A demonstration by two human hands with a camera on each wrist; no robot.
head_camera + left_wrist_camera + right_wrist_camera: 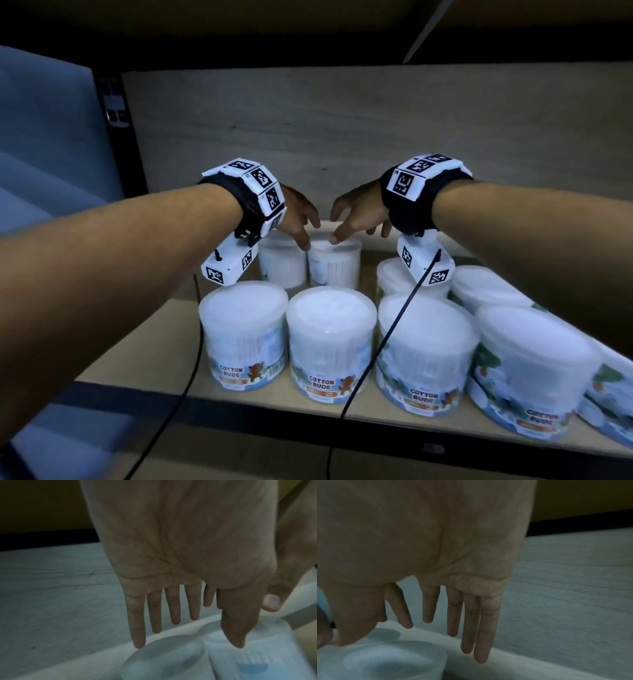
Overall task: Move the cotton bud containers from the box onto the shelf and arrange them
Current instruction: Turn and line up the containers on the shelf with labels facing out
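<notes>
Several white cotton bud containers stand on the wooden shelf [144, 346]. Two are at the back: one [281, 262] on the left and one [335, 263] beside it. My left hand [301, 219] and right hand [352, 216] hover above that second tub, fingers straight and spread. The left thumb and the right thumb touch or nearly touch its lid. In the left wrist view the left hand [188, 622] hangs over both rear tubs [164, 658]. In the right wrist view the right hand [453, 622] is above a tub lid [385, 657]. Neither hand holds anything.
The front row has tubs labelled COTTON BUDS [244, 329], [330, 339], [424, 349], and more crowd the right side [534, 370]. The shelf's grey back wall [342, 137] is close behind the hands. Black cables [387, 339] hang from the wrist cameras over the front tubs.
</notes>
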